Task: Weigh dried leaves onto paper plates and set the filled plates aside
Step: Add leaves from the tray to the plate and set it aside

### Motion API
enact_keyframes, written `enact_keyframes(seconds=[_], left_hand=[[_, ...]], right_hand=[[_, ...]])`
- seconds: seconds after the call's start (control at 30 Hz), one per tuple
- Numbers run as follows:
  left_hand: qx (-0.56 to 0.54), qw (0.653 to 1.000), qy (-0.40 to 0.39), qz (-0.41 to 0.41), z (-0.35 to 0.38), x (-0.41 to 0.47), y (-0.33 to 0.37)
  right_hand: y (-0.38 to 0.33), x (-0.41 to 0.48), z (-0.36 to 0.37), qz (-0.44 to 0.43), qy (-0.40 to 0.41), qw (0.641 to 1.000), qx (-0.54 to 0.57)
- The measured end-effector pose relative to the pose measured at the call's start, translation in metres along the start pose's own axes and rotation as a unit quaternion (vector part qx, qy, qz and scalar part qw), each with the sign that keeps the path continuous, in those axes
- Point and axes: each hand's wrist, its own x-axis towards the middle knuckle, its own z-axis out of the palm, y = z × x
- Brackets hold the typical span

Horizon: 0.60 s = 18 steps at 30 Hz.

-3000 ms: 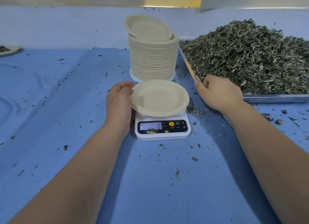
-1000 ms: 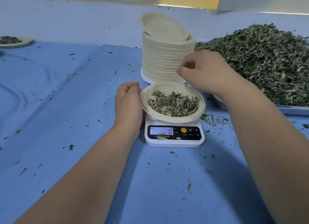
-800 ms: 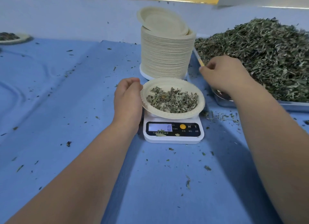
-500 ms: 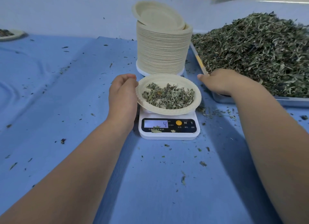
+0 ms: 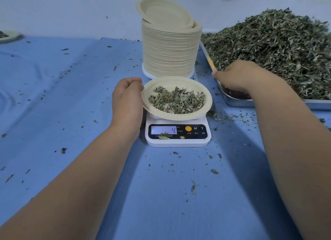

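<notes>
The big pile (image 5: 277, 51) sits just past the right hand (image 5: 238, 78), which went back to it; its fingers are hidden, so I cannot tell if they hold any. The plate (image 5: 179, 82), empty before, now has leaves (image 5: 176, 100) and sits on the scale (image 5: 179, 132), its rim grasped by the left fingers (image 5: 136, 80). The scale now shows 4, so maybe more is needed.

A blue cloth (image 5: 53, 105) covers the surface in front of you. It is rippled into soft folds (image 5: 10, 100) at 9 o'clock and speckled with loose green crumbs (image 5: 214, 171), thickest toward 5 o'clock. At 3 o'clock you have a shiny metal tray (image 5: 238, 103), with a yellow strip (image 5: 210, 63) along its left rim. A pale wall (image 5: 71, 12) runs across 12 o'clock.
</notes>
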Motion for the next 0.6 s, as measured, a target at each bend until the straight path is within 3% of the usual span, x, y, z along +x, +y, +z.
enact_keyframes(seconds=[0.13, 0.33, 0.6], left_hand=[[0.000, 1.000, 0.000, 0.001, 0.000, 0.000, -0.001], [-0.002, 1.000, -0.001, 0.009, 0.000, 0.001, -0.002], [0.009, 1.000, 0.005, 0.014, 0.000, 0.003, -0.004]], right_hand=[[0.022, 0.008, 0.005, 0.028, 0.043, 0.999, -0.006], [0.032, 0.005, 0.011, 0.063, -0.108, 0.991, -0.038], [0.015, 0.002, -0.005, 0.005, -0.056, 0.998, -0.005]])
